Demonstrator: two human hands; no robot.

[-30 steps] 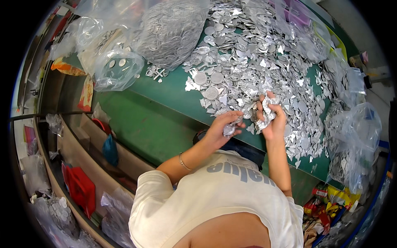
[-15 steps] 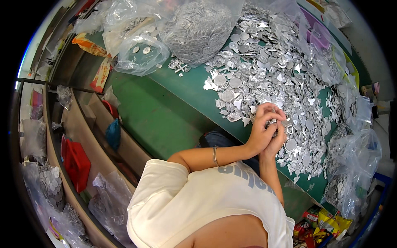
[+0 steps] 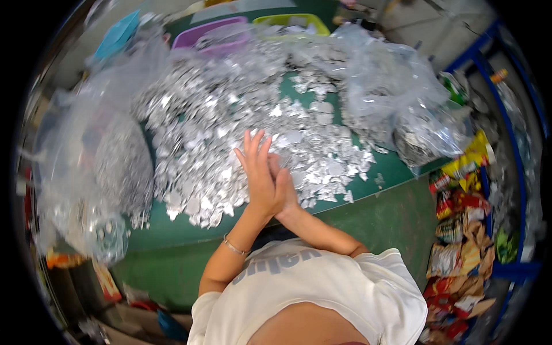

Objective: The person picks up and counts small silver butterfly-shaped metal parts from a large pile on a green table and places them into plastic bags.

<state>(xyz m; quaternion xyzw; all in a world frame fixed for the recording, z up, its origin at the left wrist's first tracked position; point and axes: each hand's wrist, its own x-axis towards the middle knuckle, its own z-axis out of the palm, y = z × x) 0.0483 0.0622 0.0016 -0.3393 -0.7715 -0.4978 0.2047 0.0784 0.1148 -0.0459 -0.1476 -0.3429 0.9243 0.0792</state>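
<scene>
My left hand (image 3: 261,181), with a thin bracelet (image 3: 234,246) on its wrist, is held over the near part of a wide heap of flat silvery metal pieces (image 3: 201,146). Its fingers are stretched out and apart. My right hand (image 3: 289,198) is pressed against the left one, palm side to palm side. Most of the right fingers are hidden behind the left hand, so whether anything small lies between the palms cannot be seen. The loose pieces, some round and some pointed, are blurred and lie on a green table (image 3: 368,183).
A large clear bag of metal pieces (image 3: 118,164) stands at the left, other filled plastic bags (image 3: 397,92) at the right. Behind the heap are a purple basket (image 3: 210,27) and a yellow-green basket (image 3: 322,24). Colourful packets (image 3: 454,253) lie beside a blue rack (image 3: 506,121).
The view has swung to the right, so the table now lies straight ahead. My left fingers have gone from curled to stretched out, and both hands are now laid against each other.
</scene>
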